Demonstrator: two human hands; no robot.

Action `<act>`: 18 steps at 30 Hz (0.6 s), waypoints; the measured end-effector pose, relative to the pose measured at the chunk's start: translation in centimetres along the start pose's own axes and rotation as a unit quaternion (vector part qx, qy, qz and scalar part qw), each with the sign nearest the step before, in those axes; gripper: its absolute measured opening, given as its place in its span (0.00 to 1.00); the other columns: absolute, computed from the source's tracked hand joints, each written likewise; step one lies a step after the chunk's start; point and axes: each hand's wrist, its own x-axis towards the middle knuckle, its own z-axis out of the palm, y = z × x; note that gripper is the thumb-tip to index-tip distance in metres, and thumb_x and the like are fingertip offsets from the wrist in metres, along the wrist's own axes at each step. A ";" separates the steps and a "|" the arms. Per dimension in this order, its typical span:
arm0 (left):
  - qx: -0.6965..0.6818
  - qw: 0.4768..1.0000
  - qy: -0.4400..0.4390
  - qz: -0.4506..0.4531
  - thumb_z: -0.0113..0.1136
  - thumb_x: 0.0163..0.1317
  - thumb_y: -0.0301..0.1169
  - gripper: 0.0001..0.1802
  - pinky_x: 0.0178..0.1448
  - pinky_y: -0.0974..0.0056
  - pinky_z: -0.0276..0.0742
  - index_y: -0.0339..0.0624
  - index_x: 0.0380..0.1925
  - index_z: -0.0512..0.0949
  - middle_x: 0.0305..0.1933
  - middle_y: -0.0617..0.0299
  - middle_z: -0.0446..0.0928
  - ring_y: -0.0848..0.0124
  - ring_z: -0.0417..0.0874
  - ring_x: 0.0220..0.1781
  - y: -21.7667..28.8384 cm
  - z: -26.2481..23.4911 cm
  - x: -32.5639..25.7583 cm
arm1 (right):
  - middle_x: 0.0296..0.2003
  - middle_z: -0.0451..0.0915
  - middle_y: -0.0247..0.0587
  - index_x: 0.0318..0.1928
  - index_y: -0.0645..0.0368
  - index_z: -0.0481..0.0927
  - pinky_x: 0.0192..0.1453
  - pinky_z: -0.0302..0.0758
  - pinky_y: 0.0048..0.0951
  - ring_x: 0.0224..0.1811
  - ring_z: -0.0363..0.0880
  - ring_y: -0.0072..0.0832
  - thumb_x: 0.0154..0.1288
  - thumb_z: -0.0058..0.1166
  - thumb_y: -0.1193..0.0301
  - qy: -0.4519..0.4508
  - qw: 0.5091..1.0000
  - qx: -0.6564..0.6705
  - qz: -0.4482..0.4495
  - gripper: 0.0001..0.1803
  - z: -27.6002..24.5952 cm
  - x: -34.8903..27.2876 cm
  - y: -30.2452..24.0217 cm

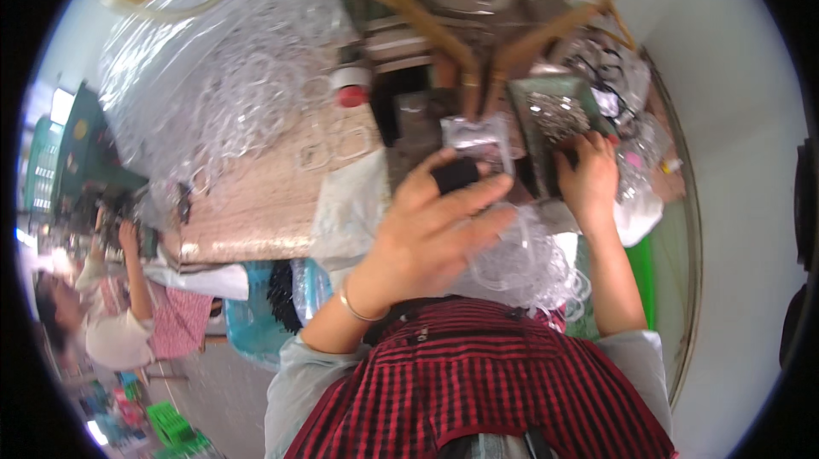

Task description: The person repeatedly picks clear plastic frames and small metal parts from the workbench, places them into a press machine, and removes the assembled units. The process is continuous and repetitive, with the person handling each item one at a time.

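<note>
"Entry one, the hands?"

"Left hand [431, 233]: black band [456, 176] on a finger, fingers extended and spread, somewhat blurred. It lies beside a shiny, clear-and-silver block-shaped piece [482, 136] below two converging yellow bars [444, 37]; whether it touches the piece cannot be told. Right hand [590, 176]: fingers curled down into the tray; whether they pinch anything is hidden."

"The tray and its contents?"

"One dark green rectangular tray [546, 85], to the right of the shiny piece, holding a heap of small silvery metal parts [554, 113]. The right fingertips are at the heap's near edge."

"Other stock?"

"Clear plastic loops [247, 92], one large tangled heap, left side of the wooden tabletop [247, 224]. Clear plastic rings [520, 258], a smaller heap, close to the person's red-and-black striped apron [426, 365]."

"State of progress?"

"Judged partway at most: metal parts remain in quantity, both clear heaps are sizeable. Which heap is finished and which is waiting cannot be told; nor can it be told whether the shiny piece is complete."
</note>
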 end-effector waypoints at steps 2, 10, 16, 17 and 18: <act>0.005 0.999 0.022 -0.039 0.75 0.49 0.28 0.21 0.68 0.48 0.74 0.48 0.46 0.86 0.54 0.55 0.85 0.54 0.84 0.58 1.3 -1.4 -1.4 | 0.40 0.81 0.47 0.36 0.56 0.82 0.50 0.77 0.49 0.47 0.80 0.49 0.59 0.62 0.73 0.009 0.999 -0.038 -0.018 0.05 0.3 -0.3 0.0; 0.238 0.892 0.260 -0.284 0.62 0.66 0.19 0.10 0.51 0.66 0.77 0.32 0.46 0.84 0.45 0.57 0.85 0.71 0.83 0.43 -4.0 -11.3 -4.5 | 0.36 0.85 0.50 0.45 0.60 0.81 0.44 0.79 0.40 0.39 0.85 0.46 0.68 0.58 0.73 0.076 0.993 0.076 0.045 0.07 -0.2 0.8 2.0; 0.376 0.743 -0.047 -0.551 0.69 0.57 0.54 0.23 0.46 0.53 0.83 0.46 0.36 0.88 0.34 0.48 0.87 0.47 0.88 0.39 -20.0 -3.6 -13.4 | 0.36 0.84 0.45 0.35 0.57 0.85 0.47 0.78 0.42 0.42 0.83 0.46 0.57 0.64 0.73 -0.003 0.997 0.069 0.035 0.05 -1.4 -0.1 1.6; 0.364 0.749 0.003 -0.553 0.69 0.57 0.50 0.21 0.45 0.54 0.82 0.43 0.34 0.88 0.33 0.47 0.87 0.50 0.89 0.36 -20.4 -2.4 -13.8 | 0.36 0.84 0.45 0.34 0.56 0.85 0.49 0.78 0.45 0.44 0.82 0.47 0.56 0.65 0.72 0.008 0.998 0.059 0.027 0.05 -1.1 -0.5 1.6; 0.287 0.765 0.011 -0.576 0.68 0.57 0.48 0.20 0.44 0.55 0.82 0.40 0.34 0.87 0.32 0.48 0.87 0.54 0.89 0.33 -19.7 -2.0 -12.2 | 0.37 0.83 0.44 0.34 0.55 0.85 0.49 0.78 0.45 0.46 0.81 0.46 0.55 0.65 0.72 -0.001 0.996 0.068 0.058 0.05 -0.9 -0.6 1.8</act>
